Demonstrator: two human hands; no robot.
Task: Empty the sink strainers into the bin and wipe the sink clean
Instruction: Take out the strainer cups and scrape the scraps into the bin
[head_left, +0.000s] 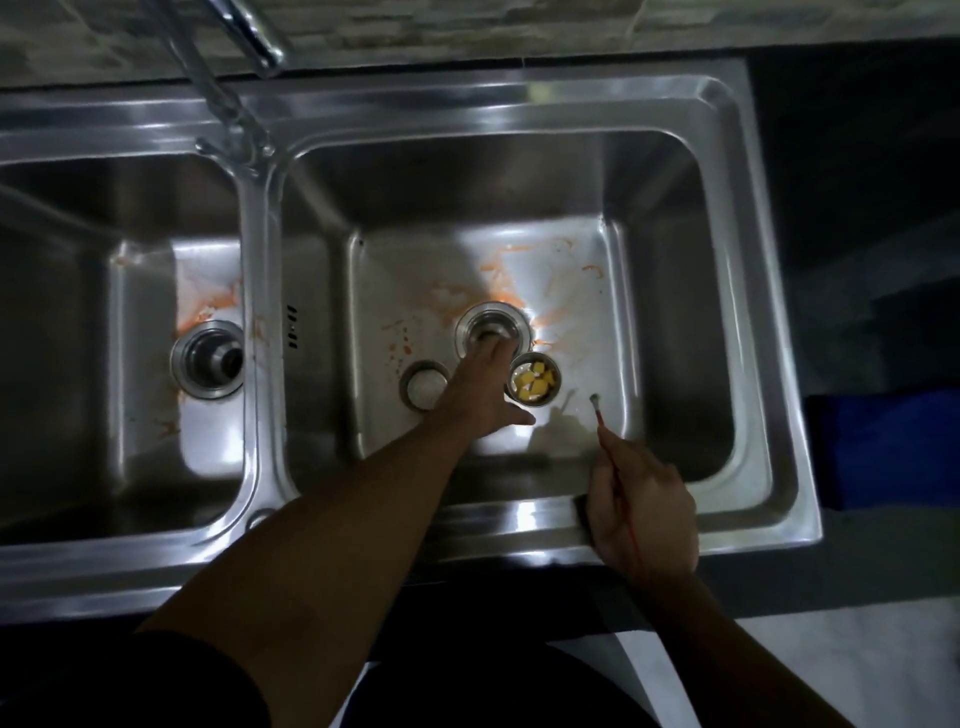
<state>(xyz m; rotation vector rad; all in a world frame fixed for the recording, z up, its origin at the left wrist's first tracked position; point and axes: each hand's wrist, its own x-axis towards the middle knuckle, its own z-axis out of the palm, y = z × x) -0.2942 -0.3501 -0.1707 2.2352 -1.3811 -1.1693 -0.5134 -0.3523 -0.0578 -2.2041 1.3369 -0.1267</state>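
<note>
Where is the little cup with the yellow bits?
Head view: the strainer cup sits in the right basin, just right of the left hand, near the drain.

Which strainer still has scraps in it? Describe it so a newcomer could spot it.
Look in the right basin of the double sink, near its drain. The full strainer is the small round metal cup just right of the left hand; unlike the other strainer left of that hand, it holds yellow chunks.

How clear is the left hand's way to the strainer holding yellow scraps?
Probably yes, reachable: the left hand lies open right beside the strainer on the basin floor, with nothing over it. The right hand pinches a thin red stick, off to the side.
</note>
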